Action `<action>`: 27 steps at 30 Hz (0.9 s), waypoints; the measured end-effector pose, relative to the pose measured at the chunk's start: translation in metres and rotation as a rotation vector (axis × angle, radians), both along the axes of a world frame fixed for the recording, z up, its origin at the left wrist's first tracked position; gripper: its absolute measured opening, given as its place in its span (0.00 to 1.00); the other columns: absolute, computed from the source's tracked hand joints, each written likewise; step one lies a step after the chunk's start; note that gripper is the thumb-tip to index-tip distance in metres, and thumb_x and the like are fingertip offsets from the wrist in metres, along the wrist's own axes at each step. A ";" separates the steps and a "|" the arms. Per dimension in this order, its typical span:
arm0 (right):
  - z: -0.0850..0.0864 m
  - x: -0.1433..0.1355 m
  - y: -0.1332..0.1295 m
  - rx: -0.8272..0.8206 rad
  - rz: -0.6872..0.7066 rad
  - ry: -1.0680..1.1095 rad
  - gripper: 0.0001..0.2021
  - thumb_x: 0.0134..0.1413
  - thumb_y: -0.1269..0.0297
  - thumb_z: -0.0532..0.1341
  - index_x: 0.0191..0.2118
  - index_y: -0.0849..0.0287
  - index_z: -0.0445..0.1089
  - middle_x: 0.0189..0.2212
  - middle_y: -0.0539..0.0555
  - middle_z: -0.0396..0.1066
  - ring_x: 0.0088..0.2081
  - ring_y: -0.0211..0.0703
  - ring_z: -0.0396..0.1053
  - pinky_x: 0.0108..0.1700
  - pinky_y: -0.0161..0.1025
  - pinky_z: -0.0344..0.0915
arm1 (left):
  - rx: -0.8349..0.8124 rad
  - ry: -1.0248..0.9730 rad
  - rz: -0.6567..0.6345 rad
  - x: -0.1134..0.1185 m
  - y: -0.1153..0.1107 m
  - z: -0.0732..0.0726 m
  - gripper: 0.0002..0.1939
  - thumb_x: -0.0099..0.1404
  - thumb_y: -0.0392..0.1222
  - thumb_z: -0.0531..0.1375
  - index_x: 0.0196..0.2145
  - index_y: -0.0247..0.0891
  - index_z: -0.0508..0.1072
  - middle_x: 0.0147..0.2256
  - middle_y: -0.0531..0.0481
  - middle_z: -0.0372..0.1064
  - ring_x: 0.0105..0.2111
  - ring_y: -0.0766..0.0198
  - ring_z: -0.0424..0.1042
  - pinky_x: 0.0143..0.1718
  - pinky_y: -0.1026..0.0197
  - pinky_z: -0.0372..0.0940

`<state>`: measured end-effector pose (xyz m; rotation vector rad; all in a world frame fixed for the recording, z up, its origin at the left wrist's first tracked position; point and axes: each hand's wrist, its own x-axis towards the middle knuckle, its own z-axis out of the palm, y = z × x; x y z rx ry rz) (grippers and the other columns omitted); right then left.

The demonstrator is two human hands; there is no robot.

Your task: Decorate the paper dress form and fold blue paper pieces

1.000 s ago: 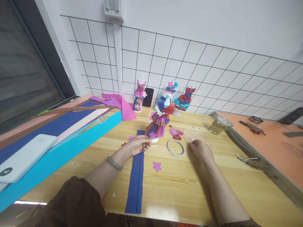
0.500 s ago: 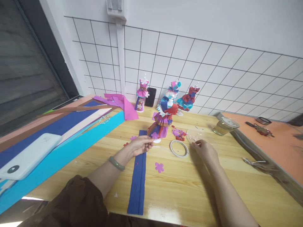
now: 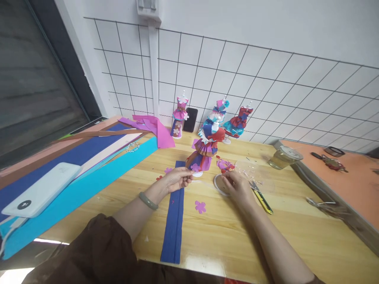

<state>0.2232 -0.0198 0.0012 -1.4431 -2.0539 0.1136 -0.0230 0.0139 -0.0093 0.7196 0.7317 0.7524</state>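
Note:
My left hand pinches a small pink paper flower in front of the nearest dressed paper figure. My right hand is bent over the right side of a white tape roll; its fingertips are close together, and what they hold, if anything, is hidden. Behind that hand are pink and red paper scraps and a clear sheet with small shiny bits. Another pink flower lies flat nearer me, right of a dark blue paper strip.
Three more dressed figures, one of them pink, and a black phone stand along the wall. Coloured paper and a white power bank lie left. A yellow cutter and a lidded cup are at right.
My right hand has moved left from the clear sheet to the tape roll, and the yellow cutter now shows beside it. My left hand keeps its pinch on the flower. The view has shifted slightly.

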 end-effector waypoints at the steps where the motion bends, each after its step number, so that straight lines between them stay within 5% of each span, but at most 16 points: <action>1: 0.000 -0.001 -0.001 -0.004 0.014 -0.003 0.14 0.55 0.58 0.49 0.32 0.60 0.68 0.27 0.55 0.68 0.28 0.41 0.63 0.30 0.37 0.59 | 0.003 0.001 -0.001 0.000 0.000 0.000 0.06 0.53 0.35 0.60 0.27 0.32 0.64 0.21 0.52 0.65 0.17 0.76 0.63 0.16 0.75 0.56; 11: -0.004 0.001 -0.001 -0.021 -0.033 0.125 0.14 0.53 0.57 0.51 0.29 0.60 0.68 0.22 0.52 0.66 0.24 0.38 0.61 0.26 0.35 0.57 | 0.093 0.168 -0.114 -0.002 -0.004 0.010 0.11 0.52 0.42 0.60 0.31 0.31 0.66 0.21 0.49 0.67 0.13 0.77 0.59 0.11 0.74 0.48; 19: 0.017 -0.046 -0.029 -0.186 0.384 -0.065 0.10 0.51 0.58 0.55 0.28 0.58 0.68 0.24 0.52 0.66 0.25 0.37 0.62 0.27 0.33 0.57 | 0.255 0.429 -0.169 -0.019 0.001 0.016 0.16 0.51 0.50 0.58 0.30 0.32 0.67 0.20 0.50 0.68 0.10 0.76 0.57 0.10 0.72 0.46; 27: 0.018 -0.059 -0.038 -0.297 0.509 -0.194 0.11 0.52 0.63 0.54 0.22 0.59 0.65 0.21 0.50 0.66 0.26 0.36 0.62 0.30 0.33 0.56 | 0.350 0.633 -0.335 -0.025 -0.003 0.022 0.17 0.50 0.53 0.57 0.23 0.33 0.65 0.16 0.52 0.67 0.08 0.76 0.53 0.08 0.71 0.44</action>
